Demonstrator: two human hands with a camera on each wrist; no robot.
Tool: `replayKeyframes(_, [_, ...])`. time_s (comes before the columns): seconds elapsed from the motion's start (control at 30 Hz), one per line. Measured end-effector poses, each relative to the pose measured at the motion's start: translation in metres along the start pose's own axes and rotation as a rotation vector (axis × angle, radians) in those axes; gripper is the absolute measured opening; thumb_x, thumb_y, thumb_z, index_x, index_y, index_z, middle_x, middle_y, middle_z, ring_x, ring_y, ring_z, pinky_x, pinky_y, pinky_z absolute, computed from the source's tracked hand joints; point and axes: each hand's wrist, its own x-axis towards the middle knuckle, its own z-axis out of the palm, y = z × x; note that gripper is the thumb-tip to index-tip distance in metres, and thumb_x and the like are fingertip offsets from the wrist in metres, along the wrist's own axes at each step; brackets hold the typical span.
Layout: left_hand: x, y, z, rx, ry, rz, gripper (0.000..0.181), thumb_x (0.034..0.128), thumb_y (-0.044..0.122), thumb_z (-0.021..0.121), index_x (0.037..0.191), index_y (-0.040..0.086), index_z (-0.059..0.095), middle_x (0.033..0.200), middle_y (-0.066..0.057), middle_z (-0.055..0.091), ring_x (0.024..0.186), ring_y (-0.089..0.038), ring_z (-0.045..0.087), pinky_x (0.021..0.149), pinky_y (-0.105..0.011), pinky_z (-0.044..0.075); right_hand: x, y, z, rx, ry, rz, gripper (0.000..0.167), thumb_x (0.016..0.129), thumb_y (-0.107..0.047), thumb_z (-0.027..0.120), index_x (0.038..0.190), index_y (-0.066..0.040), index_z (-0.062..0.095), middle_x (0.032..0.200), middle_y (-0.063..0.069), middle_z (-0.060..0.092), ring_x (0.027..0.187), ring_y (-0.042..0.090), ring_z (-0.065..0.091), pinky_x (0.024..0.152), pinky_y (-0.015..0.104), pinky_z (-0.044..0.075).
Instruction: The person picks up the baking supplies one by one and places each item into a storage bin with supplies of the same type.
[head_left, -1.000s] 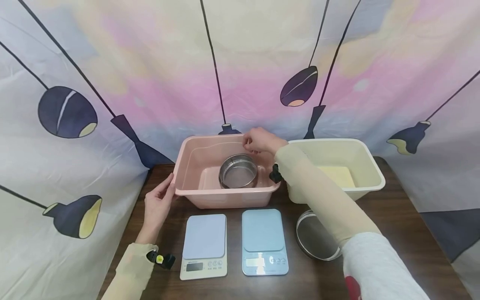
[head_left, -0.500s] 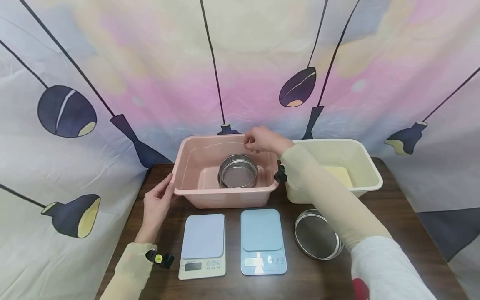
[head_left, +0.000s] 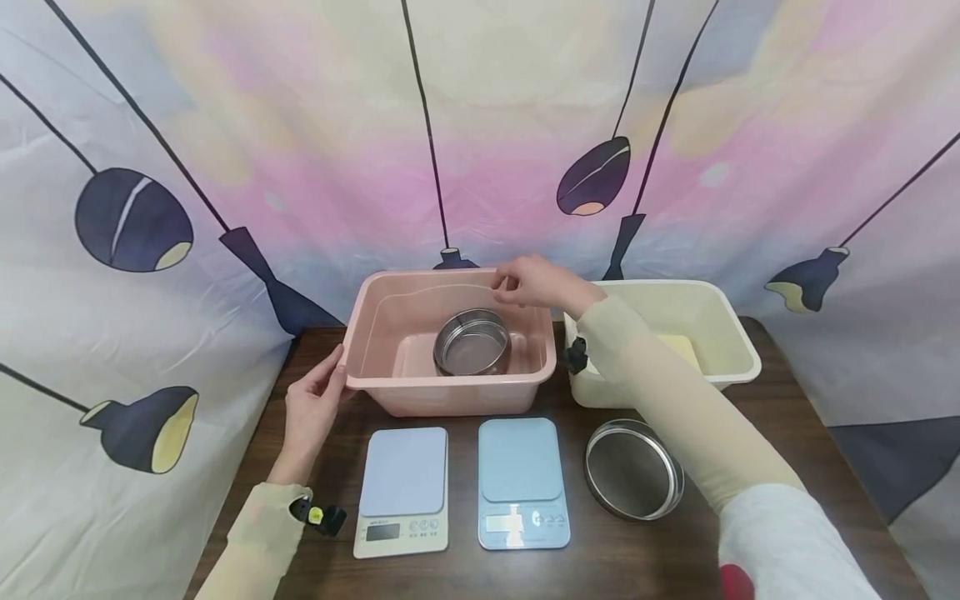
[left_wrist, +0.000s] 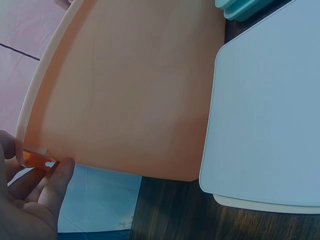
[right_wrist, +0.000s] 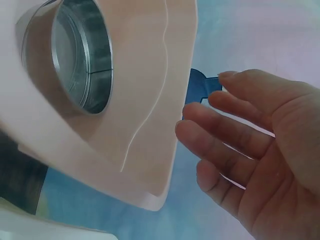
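Observation:
A pink plastic basin (head_left: 450, 398) stands at the back of the table, with a round metal sieve (head_left: 472, 343) inside it. My left hand (head_left: 311, 412) grips the basin's front left corner, thumb and fingers at the rim; the left wrist view shows the fingers (left_wrist: 57, 182) against that corner. Above the basin's back right part hovers my right hand (head_left: 543, 283), its fingers loosely bent. In the right wrist view nothing lies between those fingers (right_wrist: 220, 132), and they appear apart from the rim.
Right of the pink basin is a cream basin (head_left: 660, 392), partly behind my right sleeve. Two kitchen scales, one whitish (head_left: 402, 475) and one light blue (head_left: 521, 467), lie in front. A second metal sieve (head_left: 633, 469) rests on their right. A patterned curtain (head_left: 315, 167) hangs behind.
My right hand and forearm have shifted a little to the right, uncovering more of the sieve on the table. The left hand keeps its place at the basin corner.

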Motion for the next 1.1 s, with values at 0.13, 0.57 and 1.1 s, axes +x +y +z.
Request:
replayKeyframes(0.13, [0.001, -0.001, 0.000, -0.010, 0.006, -0.004, 0.040, 0.1055, 0.008, 0.061, 0.145, 0.002, 0.060, 0.137, -0.029, 0.062, 0.086, 0.007, 0.071, 0.078, -0.016, 0.060, -0.007, -0.001, -0.001, -0.002, 0.015, -0.015, 0.029, 0.100, -0.017, 0.067, 0.124, 0.000, 0.072, 0.103, 0.014, 0.077, 0.097, 0.028, 0.070, 0.088, 0.041, 0.061])
replayKeyframes(0.57, [0.000, -0.002, -0.001, -0.009, 0.003, 0.010, 0.040, 0.1056, 0.008, 0.060, 0.145, 0.001, 0.059, 0.138, -0.029, 0.061, 0.088, 0.005, 0.071, 0.079, -0.016, 0.060, -0.030, -0.004, -0.003, 0.003, 0.037, -0.024, 0.037, 0.100, -0.024, 0.071, 0.134, -0.008, 0.069, 0.093, 0.006, 0.070, 0.086, 0.022, 0.062, 0.078, 0.035, 0.055])
replayKeyframes(1.1, [0.000, -0.002, 0.001, -0.028, 0.012, 0.010, 0.039, 0.1054, 0.006, 0.060, 0.144, 0.001, 0.060, 0.136, -0.030, 0.062, 0.088, 0.006, 0.071, 0.079, -0.017, 0.061, -0.058, -0.002, -0.006, -0.020, 0.106, -0.105, 0.038, 0.098, -0.013, 0.071, 0.134, -0.002, 0.067, 0.102, 0.011, 0.071, 0.101, 0.031, 0.065, 0.089, 0.049, 0.058])
